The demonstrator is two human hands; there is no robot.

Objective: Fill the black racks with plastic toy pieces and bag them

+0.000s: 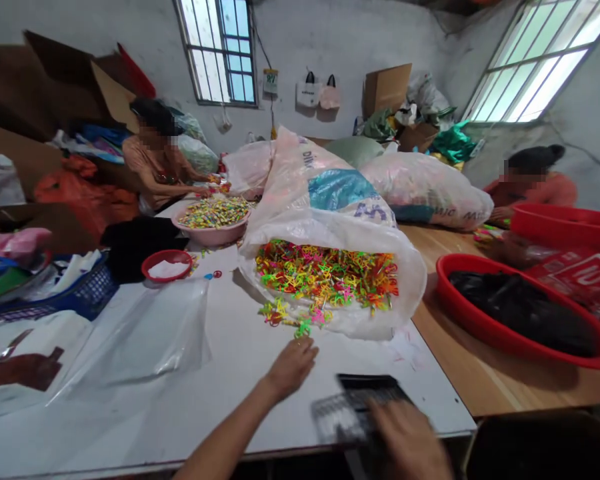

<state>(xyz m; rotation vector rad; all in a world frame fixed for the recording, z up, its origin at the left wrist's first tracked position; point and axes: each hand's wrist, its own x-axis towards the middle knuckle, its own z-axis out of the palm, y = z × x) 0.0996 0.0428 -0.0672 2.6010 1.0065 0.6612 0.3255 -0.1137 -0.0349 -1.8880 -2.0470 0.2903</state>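
Mostly neon plastic shapes (pixel 325 277) in sack (pixel 330 227); left hand (pixel 293 368) spread near (right hand (pixel 405 440) blurred, grip unclear).

Left hand (pixel 291 368) forward and open, right hand (pixel 407 440) blurred

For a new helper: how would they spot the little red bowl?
On the white table, find the pink basin of colourful pieces. Just in front sits a small red bowl holding something white, much smaller than the big red tub.
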